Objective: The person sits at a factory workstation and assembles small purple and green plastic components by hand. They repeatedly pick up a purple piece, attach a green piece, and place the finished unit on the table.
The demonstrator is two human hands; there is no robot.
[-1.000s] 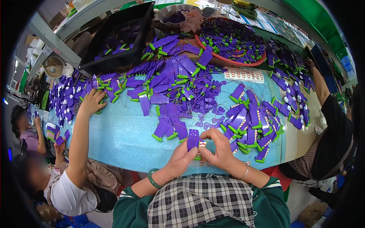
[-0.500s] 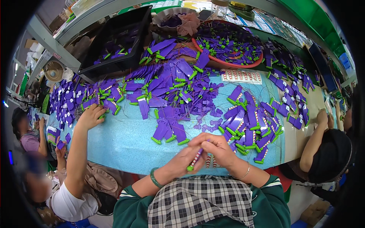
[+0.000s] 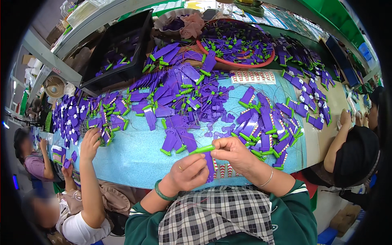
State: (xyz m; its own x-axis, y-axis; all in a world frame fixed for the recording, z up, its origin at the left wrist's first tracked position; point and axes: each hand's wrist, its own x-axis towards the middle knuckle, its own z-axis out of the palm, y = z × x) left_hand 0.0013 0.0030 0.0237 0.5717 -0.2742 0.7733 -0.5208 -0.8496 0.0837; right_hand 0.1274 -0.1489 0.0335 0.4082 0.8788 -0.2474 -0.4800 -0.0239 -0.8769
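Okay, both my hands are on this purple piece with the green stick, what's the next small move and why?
Probably press the green stick further into the purple piece. Your right hand pinches the stick's end while your left hand grips the piece, and most of the stick is exposed, pointing left over the blue table.

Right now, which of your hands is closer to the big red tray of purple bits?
Right. The right hand sits on the side of the red tray, below it; the left hand is lower and further left, farther from it.

An assembly workshop: a long blue desk (image 3: 134, 157) heaped with identical purple-and-green plastic parts (image 3: 183, 87), a red tray (image 3: 237, 63) of more, and several seated workers.
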